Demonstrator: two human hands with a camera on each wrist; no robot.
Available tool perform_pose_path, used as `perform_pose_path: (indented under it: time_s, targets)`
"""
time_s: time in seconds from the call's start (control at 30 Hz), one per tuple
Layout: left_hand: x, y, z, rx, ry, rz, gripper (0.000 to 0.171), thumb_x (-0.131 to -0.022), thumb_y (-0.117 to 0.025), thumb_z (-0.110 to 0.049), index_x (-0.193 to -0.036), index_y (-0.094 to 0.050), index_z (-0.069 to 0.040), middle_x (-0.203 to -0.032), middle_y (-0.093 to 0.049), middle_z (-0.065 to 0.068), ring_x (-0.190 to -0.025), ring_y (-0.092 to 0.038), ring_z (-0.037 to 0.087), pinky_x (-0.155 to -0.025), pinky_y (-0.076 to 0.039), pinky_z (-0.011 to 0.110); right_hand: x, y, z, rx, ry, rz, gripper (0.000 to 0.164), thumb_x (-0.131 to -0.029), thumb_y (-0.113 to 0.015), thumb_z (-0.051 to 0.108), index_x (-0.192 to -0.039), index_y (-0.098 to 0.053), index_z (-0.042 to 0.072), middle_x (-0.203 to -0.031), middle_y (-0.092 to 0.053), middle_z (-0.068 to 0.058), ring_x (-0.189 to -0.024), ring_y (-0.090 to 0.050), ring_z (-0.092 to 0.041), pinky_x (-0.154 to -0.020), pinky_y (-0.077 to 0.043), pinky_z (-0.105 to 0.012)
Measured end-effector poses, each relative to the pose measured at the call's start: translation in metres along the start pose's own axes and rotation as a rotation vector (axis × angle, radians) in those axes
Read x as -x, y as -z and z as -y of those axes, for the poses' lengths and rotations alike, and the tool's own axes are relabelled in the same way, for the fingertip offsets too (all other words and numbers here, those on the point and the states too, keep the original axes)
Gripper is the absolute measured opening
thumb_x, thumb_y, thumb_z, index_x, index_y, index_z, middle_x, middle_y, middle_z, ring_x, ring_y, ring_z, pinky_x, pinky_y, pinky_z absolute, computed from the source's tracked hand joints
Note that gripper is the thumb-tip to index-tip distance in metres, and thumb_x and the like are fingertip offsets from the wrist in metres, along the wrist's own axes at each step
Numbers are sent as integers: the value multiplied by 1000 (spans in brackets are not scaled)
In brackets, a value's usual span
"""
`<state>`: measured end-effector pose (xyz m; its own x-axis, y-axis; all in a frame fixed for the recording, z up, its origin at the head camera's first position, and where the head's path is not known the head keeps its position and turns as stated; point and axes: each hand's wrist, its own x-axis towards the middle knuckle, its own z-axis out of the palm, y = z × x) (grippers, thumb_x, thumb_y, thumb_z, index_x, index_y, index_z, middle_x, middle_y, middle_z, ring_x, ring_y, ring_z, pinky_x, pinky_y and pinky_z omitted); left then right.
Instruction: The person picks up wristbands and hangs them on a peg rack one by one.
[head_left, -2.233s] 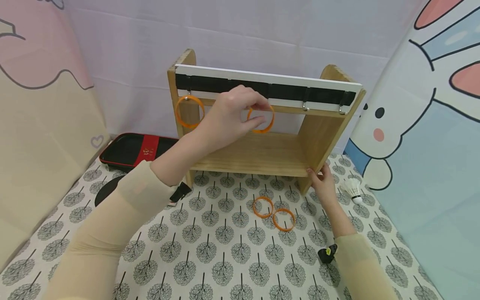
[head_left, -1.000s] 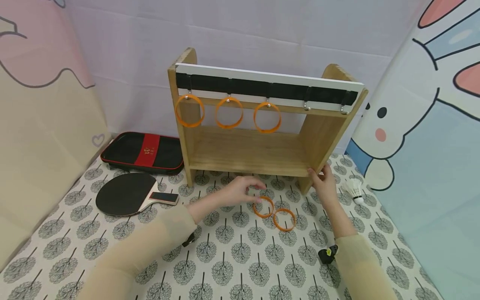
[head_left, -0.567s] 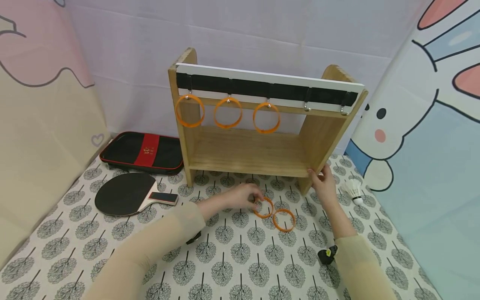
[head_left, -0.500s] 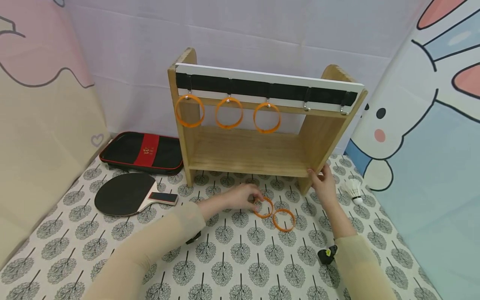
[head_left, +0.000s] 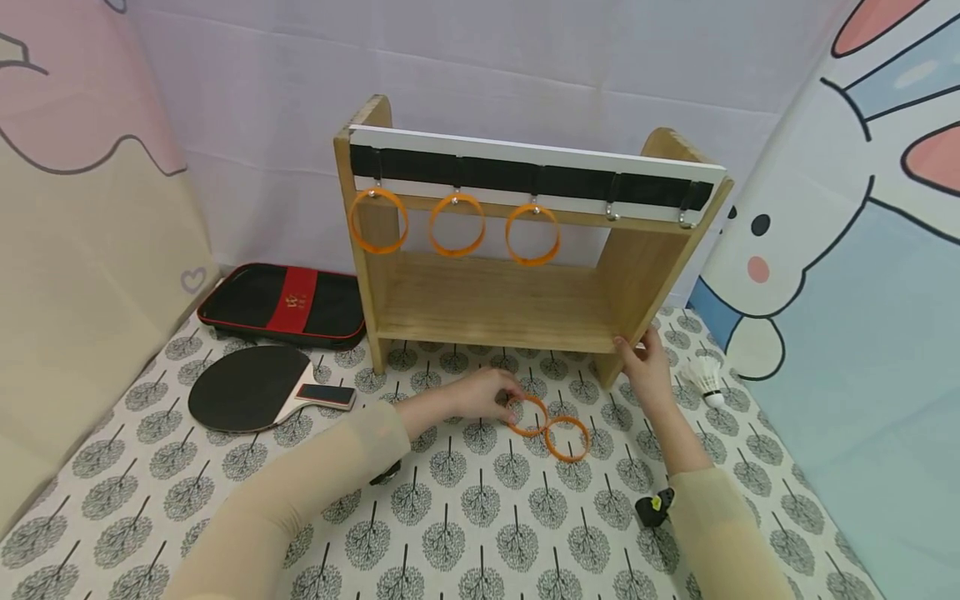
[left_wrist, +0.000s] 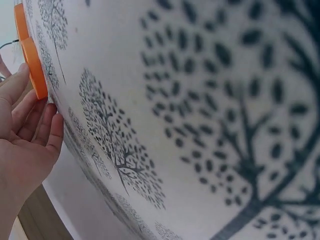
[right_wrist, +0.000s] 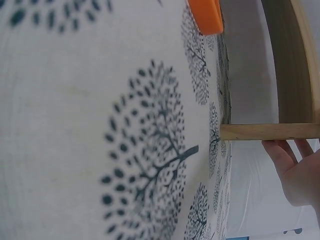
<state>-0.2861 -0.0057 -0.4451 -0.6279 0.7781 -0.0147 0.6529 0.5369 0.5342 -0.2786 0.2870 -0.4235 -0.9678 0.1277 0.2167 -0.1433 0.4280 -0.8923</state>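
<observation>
My left hand [head_left: 483,394] is low over the cloth and pinches the edge of an orange ring [head_left: 545,408] between thumb and fingers; the left wrist view shows that ring [left_wrist: 34,70] at the fingertips. A second orange ring [head_left: 567,460] lies beside it, almost touching. With my right hand [head_left: 647,371] I grip the lower right side panel of a wooden shelf [head_left: 495,304], thumb on the inner side and fingers outside. From hooks on the shelf's black strip [head_left: 573,185] hang three orange rings, the left [head_left: 378,252], the middle [head_left: 457,254] and the right [head_left: 532,262]. Two hooks at right hold nothing.
On the left lie a black case with a red band [head_left: 295,300] and a table tennis bat [head_left: 247,387]. A shuttlecock [head_left: 705,379] lies right of my right hand. Tree-patterned cloth [head_left: 480,533] covers the table, with printed curtains around it.
My left hand has let go of the third ring, now hanging on its hook, and moved down to the nearer loose ring on the cloth. My right hand has stayed on the shelf.
</observation>
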Motion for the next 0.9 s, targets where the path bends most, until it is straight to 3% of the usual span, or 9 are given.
perform_pose_path:
  time_s: [0.33,0.57,0.9]
  targets:
    - [1,1,-3,80,-1,-50,34,-81,-74,-23,-112,-67,-11,-114,-64,-2,-90,-60,6,-80,-48,17,2,0,10,-26,-26,5,61,-97,-51,31,-148,-23,13,-141,-40,-21,-117,-50,-35,-91,-50,-49]
    - [2,3,-8,212,-22,-114,26,-81,-74,-12,-106,-69,-7,-111,-65,1,-83,-63,3,-74,-51,15,12,1,31,-33,-11,5,57,-98,-50,19,-147,-23,6,-138,-40,-26,-116,-49,-40,-90,-48,-54]
    - [8,10,-22,176,-42,-131,22,-84,-72,-14,-107,-70,-11,-107,-64,-3,-85,-60,3,-76,-50,17,1,0,3,17,-15,-10,59,-98,-48,36,-147,-26,14,-134,-44,-19,-116,-51,-33,-90,-51,-47]
